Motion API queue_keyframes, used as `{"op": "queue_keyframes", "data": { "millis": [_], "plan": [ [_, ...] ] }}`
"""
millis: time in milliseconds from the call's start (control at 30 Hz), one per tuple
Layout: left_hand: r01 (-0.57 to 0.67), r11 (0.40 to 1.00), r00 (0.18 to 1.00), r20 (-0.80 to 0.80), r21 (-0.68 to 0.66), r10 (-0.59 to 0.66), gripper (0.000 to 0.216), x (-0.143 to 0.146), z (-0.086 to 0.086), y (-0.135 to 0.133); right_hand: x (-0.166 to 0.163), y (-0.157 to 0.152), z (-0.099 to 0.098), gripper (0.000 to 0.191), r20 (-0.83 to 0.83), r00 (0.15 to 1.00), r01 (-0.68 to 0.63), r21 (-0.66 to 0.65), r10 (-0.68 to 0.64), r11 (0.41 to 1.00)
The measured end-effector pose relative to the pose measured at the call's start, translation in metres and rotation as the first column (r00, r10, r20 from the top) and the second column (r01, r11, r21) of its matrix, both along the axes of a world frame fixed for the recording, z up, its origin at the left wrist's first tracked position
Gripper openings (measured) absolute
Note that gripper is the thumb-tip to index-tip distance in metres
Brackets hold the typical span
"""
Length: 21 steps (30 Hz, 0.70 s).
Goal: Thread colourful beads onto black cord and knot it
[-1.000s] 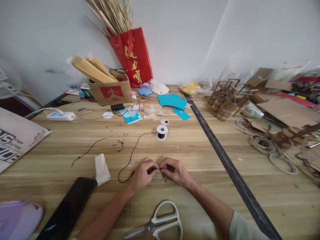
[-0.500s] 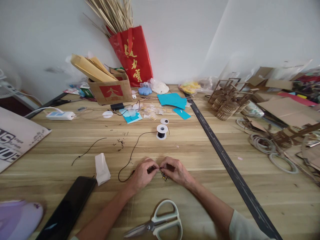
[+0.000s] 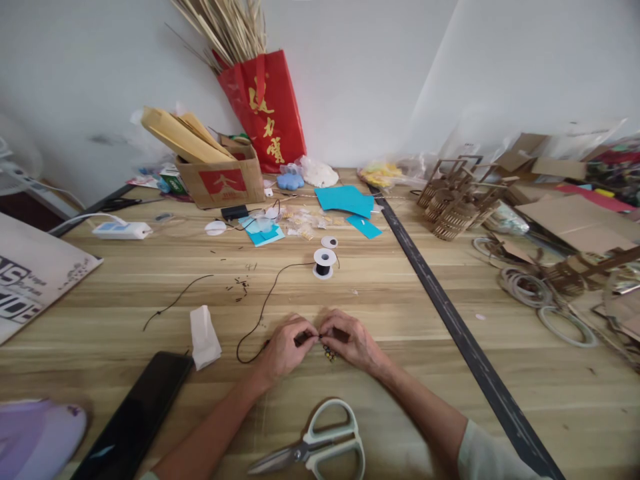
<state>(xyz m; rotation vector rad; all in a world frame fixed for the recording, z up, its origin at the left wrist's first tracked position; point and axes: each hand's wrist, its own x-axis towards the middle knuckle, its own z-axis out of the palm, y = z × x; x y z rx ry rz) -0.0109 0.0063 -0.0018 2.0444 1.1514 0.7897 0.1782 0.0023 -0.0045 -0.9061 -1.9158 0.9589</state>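
My left hand (image 3: 289, 343) pinches a black cord (image 3: 273, 288) whose length loops out to the left and runs back to a white spool (image 3: 325, 264) wound with black cord. Fingertip to fingertip with it, my right hand (image 3: 351, 339) is closed in a pinch on something tiny and dark at the cord's end, too small to name. Small dark and gold beads (image 3: 330, 354) lie on the table just under the right fingers. Nearer to me, scissors (image 3: 320, 447) with pale handles rest between my forearms.
To the left are a folded white paper (image 3: 205, 338), a black phone (image 3: 137, 413), a loose cord piece (image 3: 179, 300) and black scraps (image 3: 241, 287). Blue sheets (image 3: 345, 201), a cardboard box (image 3: 220, 180) and a red bag (image 3: 267, 110) stand farther back. Woven baskets (image 3: 453, 203) are at the right.
My right hand's knuckles have risen very slightly. Otherwise both hands stay together in the same place.
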Motion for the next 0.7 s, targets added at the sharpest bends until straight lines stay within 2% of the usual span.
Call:
{"op": "queue_keyframes", "data": {
  "millis": [500,700],
  "plan": [
    [0.004,1.000,1.000,0.015,0.016,-0.004,0.010,-0.0011,-0.0044,0.0003,-0.0004,-0.0002,0.0025,0.012,0.011,1.000,-0.005,0.003,0.005,1.000],
    [0.014,1.000,0.999,0.033,0.020,-0.014,0.010,-0.0014,-0.0051,-0.0003,0.0008,0.0001,-0.0029,0.011,0.042,0.999,0.014,-0.017,-0.013,1.000]
  ]
}}
